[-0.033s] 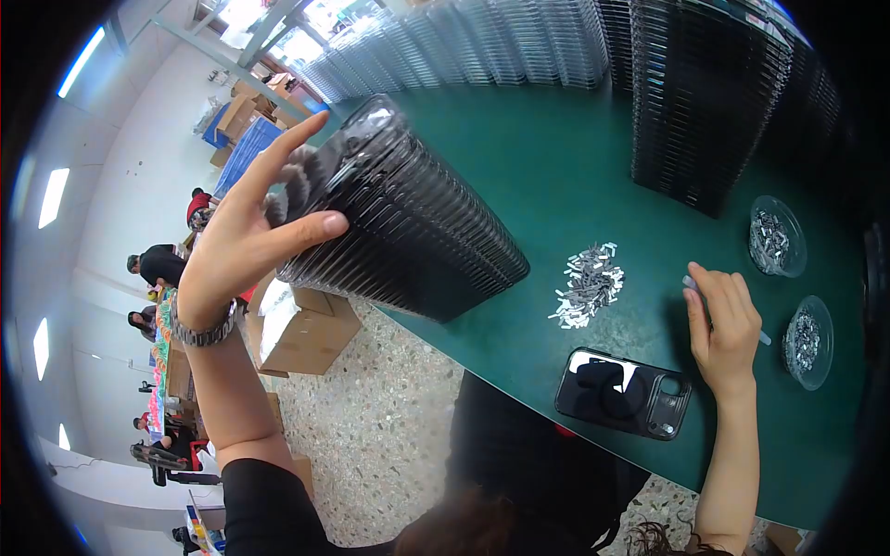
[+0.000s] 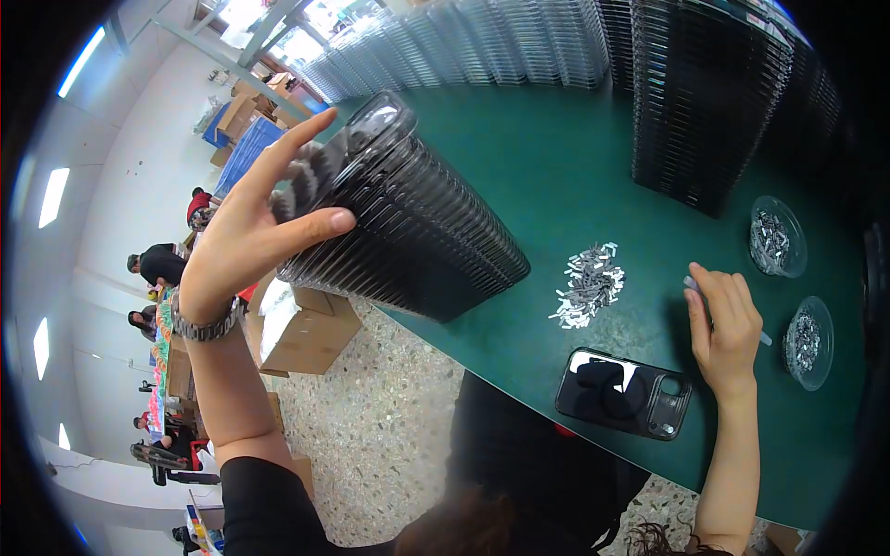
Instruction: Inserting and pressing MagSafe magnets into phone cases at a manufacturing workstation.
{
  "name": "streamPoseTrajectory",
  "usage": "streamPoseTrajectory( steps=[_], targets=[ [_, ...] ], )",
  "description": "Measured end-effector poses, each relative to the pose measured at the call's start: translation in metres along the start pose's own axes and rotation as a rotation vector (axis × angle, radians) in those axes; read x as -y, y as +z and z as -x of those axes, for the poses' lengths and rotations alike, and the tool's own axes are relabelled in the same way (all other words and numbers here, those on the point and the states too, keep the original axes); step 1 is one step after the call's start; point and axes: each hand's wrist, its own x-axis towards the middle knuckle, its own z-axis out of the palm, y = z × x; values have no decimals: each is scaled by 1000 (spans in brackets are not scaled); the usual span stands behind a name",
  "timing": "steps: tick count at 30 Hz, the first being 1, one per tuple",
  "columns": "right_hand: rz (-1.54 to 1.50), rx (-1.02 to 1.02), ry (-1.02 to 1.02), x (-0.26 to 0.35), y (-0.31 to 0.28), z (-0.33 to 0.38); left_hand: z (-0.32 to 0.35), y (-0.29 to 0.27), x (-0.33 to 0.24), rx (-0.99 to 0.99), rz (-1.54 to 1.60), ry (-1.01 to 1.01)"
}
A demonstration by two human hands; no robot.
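A tall stack of dark, see-through phone cases (image 2: 426, 232) stands at the table's left edge. At its top my left hand (image 2: 246, 222) spans the uppermost phone case (image 2: 382, 119), thumb on the near edge and index finger along the far one. The other fingers are partly hidden and blurred. My right hand (image 2: 726, 329) rests on the green table, thumb and index pinched on a slender pale stick (image 2: 765, 338), whose middle the hand covers. Left of it lies a black-rimmed phone case (image 2: 621, 391), beside a heap of small silver and dark grey pieces (image 2: 591, 285).
Two clear round bowls (image 2: 799, 264) (image 2: 828, 343) of small metal pieces are at the right. Behind rise stacked clear cases (image 2: 464, 46) and a tall dark stack (image 2: 695, 102). Below the table's left edge sits a cardboard box (image 2: 311, 334). Several people (image 2: 162, 266) are far left.
My left hand has shifted very slightly up and to the right, and the uppermost phone case with it. My right hand has not visibly moved.
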Motion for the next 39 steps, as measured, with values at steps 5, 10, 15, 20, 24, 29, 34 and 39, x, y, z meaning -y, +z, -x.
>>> streamPoseTrajectory(
  steps=[5, 10, 15, 20, 24, 29, 34, 39],
  targets=[
    [11, 10, 13, 0, -2, -1, 3, 4, 11, 32, -38, 44],
    [-2, 9, 25, -4, -3, -1, 15, 1, 10, 7, -46, 14],
    [9, 11, 40, -6, -3, 2, 17, 0, 18, 15, -71, 27],
    [49, 0, 16, -10, -3, 3, 24, 34, -8, -426, -352, 252],
    [34, -25, 3, -2, 2, -7, 41, 85, -62, 54, -42, 611],
    [76, -8, 20, -4, -1, 0, 54, 258, -86, 333, 137, 811],
    [94, 36, 12, -4, -6, 2, 54, 272, -90, 382, 196, 684],
    [92, 110, 25, 9, -8, -10, 49, 237, -72, 352, 426, 603]
  ],
)
